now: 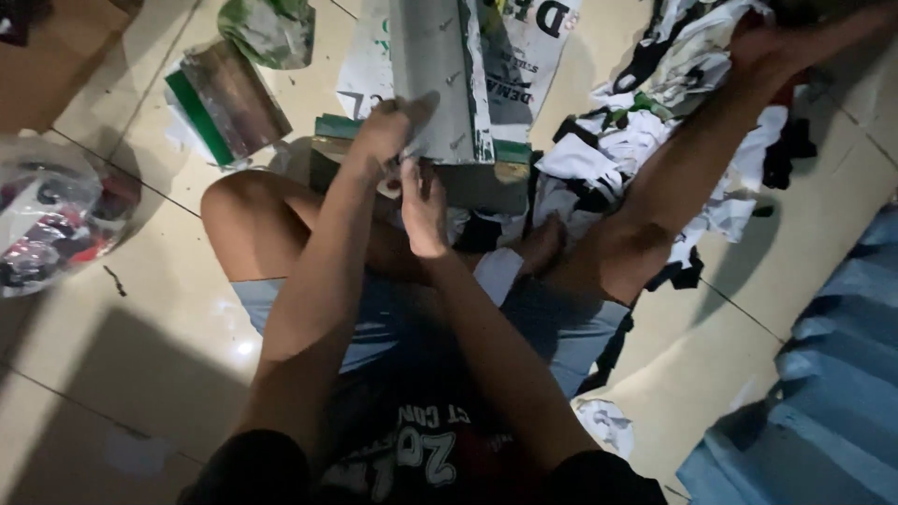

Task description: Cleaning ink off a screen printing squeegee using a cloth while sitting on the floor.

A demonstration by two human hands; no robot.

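Note:
I sit on a tiled floor with my knees apart. My left hand (391, 131) grips the lower edge of a long grey cardboard piece (433, 79) that stands tilted up in front of me. My right hand (423, 208) is just below it, fingers curled near the bottom corner of that piece; whether it holds anything small I cannot tell. The grey piece rests on a flat green-edged box (510, 182) between my legs.
A green-edged cardboard sheet (229, 101) lies at upper left, a clear plastic bag of dark and red items (51, 220) at far left. Black-and-white fabric scraps (645, 122) pile up under my right leg. Blue cloth (823, 374) lies at the right.

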